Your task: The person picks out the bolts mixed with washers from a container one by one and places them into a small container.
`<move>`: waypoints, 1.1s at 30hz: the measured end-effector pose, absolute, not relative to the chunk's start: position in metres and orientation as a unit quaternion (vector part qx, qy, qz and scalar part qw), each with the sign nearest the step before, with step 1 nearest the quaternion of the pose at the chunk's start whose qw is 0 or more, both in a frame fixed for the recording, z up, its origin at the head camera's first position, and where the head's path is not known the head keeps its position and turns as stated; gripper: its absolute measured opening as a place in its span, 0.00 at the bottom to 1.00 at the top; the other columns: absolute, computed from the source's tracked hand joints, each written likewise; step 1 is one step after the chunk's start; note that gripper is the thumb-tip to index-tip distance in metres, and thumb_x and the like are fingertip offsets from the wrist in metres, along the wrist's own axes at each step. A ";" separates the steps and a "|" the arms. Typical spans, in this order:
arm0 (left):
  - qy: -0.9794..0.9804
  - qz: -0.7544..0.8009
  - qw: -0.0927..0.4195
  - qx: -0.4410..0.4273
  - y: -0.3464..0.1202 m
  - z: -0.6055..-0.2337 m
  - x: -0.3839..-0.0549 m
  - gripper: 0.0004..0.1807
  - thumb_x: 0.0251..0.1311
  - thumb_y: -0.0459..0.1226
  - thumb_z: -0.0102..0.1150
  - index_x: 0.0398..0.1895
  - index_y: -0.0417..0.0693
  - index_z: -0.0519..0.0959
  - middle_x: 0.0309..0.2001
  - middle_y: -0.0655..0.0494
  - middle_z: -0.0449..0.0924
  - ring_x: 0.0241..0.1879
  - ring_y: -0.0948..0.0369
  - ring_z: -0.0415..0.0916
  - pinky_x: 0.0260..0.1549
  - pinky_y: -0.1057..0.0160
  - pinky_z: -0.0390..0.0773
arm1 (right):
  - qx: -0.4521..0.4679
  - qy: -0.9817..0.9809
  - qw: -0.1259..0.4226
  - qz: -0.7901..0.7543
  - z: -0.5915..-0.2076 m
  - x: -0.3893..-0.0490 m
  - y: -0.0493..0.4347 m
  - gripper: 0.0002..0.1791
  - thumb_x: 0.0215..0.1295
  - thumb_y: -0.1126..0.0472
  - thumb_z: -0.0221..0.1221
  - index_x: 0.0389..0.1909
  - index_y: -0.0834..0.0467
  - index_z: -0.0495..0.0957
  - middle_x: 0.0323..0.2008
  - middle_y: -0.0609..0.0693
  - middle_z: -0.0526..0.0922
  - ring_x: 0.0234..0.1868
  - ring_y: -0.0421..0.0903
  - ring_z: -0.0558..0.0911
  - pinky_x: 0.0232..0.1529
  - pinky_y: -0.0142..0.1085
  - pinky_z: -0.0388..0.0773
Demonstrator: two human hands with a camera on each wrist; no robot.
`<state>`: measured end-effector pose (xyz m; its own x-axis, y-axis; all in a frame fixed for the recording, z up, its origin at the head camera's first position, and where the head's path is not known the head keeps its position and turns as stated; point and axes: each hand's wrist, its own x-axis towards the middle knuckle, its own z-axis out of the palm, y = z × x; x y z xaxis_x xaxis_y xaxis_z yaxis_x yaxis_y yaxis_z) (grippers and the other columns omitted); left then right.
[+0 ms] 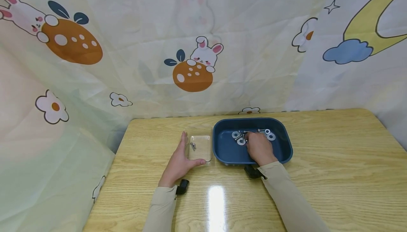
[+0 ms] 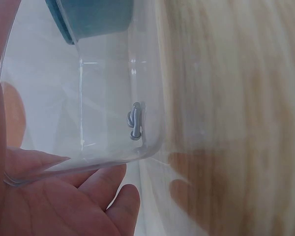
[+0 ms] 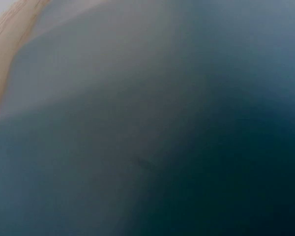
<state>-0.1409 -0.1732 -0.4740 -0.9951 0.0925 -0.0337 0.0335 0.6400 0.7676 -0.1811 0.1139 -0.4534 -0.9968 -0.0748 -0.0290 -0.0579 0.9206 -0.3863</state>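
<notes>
My left hand (image 1: 177, 163) lies along the left and near sides of a clear plastic box (image 1: 203, 158), fingers straight and thumb stretched across its near edge. Inside that box are a few metal screws (image 1: 193, 146), seen closer in the left wrist view as small silvery screws (image 2: 135, 122). My right hand (image 1: 260, 148) reaches down into a dark blue tray (image 1: 227, 152). Its fingertips are among metal washers (image 1: 241, 142) and screws, and whether they pinch one is hidden. The right wrist view shows mostly the tray's blurred blue wall (image 3: 88, 147).
The clear box stands just left of the blue tray on a wooden table (image 1: 334, 165). More washers (image 1: 271, 136) lie right of the right hand in the tray. Behind the table hangs a printed cloth (image 1: 254, 66), which also runs down the left side.
</notes>
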 end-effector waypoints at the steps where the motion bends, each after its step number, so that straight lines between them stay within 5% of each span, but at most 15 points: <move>1: 0.905 0.423 0.035 0.034 -0.173 -0.474 -0.141 0.71 0.29 0.62 0.72 0.71 0.72 0.28 0.72 0.58 0.45 0.69 0.55 0.46 0.63 0.48 0.54 | -0.033 0.979 0.025 -0.198 -0.453 -0.181 0.114 0.11 0.58 0.66 0.60 0.42 0.60 0.82 0.39 0.59 0.82 0.38 0.56 0.79 0.36 0.50 0.77; 23: 0.905 0.423 0.034 0.036 -0.174 -0.475 -0.141 0.72 0.28 0.64 0.71 0.71 0.71 0.28 0.72 0.58 0.45 0.69 0.55 0.47 0.63 0.48 0.54 | -0.028 0.976 0.021 -0.217 -0.449 -0.180 0.112 0.11 0.55 0.67 0.57 0.40 0.59 0.81 0.34 0.58 0.82 0.30 0.51 0.78 0.30 0.47 0.76; 33: 0.906 0.420 0.038 0.033 -0.174 -0.475 -0.142 0.71 0.28 0.65 0.71 0.70 0.72 0.28 0.72 0.62 0.44 0.69 0.57 0.46 0.64 0.49 0.54 | -0.043 0.972 -0.022 -0.232 -0.448 -0.178 0.111 0.10 0.54 0.67 0.57 0.38 0.60 0.81 0.27 0.55 0.81 0.25 0.49 0.75 0.26 0.42 0.74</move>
<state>-0.1417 -0.1743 -0.4749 -0.9950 0.0918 -0.0401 0.0287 0.6444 0.7642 -0.1784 0.1113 -0.4477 -0.9954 -0.0731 0.0619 -0.0932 0.8891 -0.4481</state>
